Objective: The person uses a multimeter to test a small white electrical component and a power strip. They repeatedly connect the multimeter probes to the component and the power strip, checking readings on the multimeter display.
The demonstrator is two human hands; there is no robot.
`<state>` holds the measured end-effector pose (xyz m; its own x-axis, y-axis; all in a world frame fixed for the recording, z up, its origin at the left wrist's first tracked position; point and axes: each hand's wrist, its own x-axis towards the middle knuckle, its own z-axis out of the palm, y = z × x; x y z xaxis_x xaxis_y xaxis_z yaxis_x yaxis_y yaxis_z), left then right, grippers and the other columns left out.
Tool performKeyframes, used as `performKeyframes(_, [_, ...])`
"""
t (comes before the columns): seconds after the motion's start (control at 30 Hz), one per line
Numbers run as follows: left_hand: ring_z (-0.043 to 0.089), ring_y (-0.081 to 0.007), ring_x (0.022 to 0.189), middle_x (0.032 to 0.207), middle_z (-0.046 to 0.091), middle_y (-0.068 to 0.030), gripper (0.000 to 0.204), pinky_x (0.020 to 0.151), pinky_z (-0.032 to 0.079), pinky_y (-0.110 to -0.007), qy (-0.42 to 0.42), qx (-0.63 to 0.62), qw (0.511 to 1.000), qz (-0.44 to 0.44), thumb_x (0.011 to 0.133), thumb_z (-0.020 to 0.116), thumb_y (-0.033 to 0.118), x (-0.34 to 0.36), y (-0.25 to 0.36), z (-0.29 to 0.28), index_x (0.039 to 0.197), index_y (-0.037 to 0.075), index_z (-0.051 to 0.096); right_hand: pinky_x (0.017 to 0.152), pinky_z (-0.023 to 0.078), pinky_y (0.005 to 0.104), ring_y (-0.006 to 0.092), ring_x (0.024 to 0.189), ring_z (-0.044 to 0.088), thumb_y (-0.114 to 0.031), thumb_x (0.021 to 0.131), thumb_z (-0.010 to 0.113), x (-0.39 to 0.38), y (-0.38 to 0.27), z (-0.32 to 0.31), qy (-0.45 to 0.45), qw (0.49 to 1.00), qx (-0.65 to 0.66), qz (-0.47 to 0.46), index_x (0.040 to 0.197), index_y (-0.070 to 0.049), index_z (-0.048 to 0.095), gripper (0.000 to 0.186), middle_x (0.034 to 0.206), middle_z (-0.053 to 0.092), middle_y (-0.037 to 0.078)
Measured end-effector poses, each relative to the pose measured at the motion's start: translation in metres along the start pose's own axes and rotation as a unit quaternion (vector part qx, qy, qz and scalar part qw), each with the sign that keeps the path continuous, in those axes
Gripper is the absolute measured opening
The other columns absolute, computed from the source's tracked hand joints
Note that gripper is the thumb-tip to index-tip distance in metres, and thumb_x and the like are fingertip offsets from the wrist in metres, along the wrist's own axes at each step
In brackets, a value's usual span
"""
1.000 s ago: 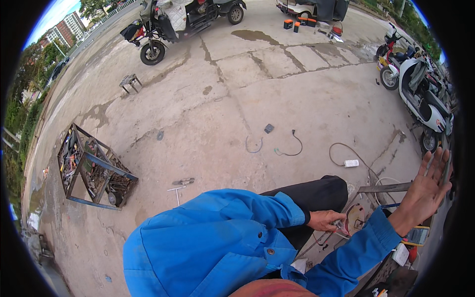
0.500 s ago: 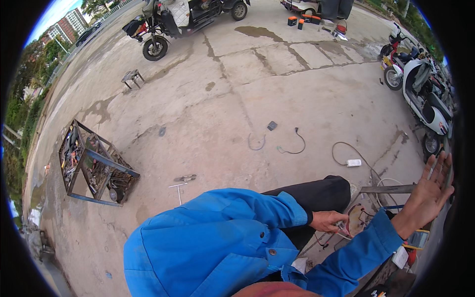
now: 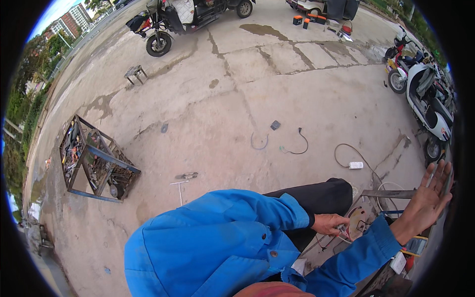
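Note:
My left hand (image 3: 330,224), at the end of a blue sleeve, is closed around a small greyish object (image 3: 341,228) that I cannot make out. Beside it are thin red and black wires (image 3: 362,223) over a pale, stained surface. My right hand (image 3: 426,202) is raised at the far right, its fingers stretched out beside a dark shape at the picture's rim. Between the two hands lies a flat grey metal bar (image 3: 388,193). Below the right wrist are a white box (image 3: 398,263) and a yellow-edged device (image 3: 417,245), partly hidden by the sleeve.
A rusty metal frame cart (image 3: 101,163) full of tools stands at left. On the concrete lie a T-handle wrench (image 3: 180,190), a white power strip (image 3: 355,165) with its cable and a short dark cable (image 3: 303,143). Scooters (image 3: 428,101) line the right; a three-wheeler (image 3: 193,20) stands far off.
The whole view has shifted slightly. My right hand sits a little lower, still with fingers stretched; my left hand keeps its grip in nearly the same place.

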<state>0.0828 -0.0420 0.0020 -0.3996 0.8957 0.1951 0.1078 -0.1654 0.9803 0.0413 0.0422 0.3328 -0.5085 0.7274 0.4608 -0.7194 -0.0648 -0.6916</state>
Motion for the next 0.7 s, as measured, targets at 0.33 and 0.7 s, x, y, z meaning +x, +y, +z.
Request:
performKeyframes(0.33, [0.068, -0.0418, 0.097, 0.102, 0.066, -0.0223, 0.035, 0.086, 0.052, -0.05, 0.009, 0.018, 1.0, 0.017, 0.093, 0.069, 0.007, 0.004, -0.014, 0.006, 0.124, 0.003, 0.052, 0.134, 0.025, 0.0568, 0.0407, 0.159, 0.034, -0.031, 0.118, 0.038, 0.008, -0.003, -0.022, -0.019, 1.0, 0.002, 0.004, 0.159, 0.005, 0.041, 0.054, 0.167, 0.039, 0.028])
performKeyframes(0.7, [0.067, -0.0419, 0.098, 0.101, 0.065, -0.0207, 0.031, 0.085, 0.051, -0.05, 0.012, 0.007, 1.0, 0.006, 0.091, 0.069, 0.006, 0.006, -0.007, 0.003, 0.118, 0.003, 0.053, 0.138, 0.011, 0.0574, 0.0404, 0.166, 0.011, -0.024, 0.119, 0.025, 0.011, -0.01, -0.03, -0.035, 0.999, -0.038, 0.015, 0.166, 0.007, 0.02, 0.056, 0.176, 0.012, 0.03])
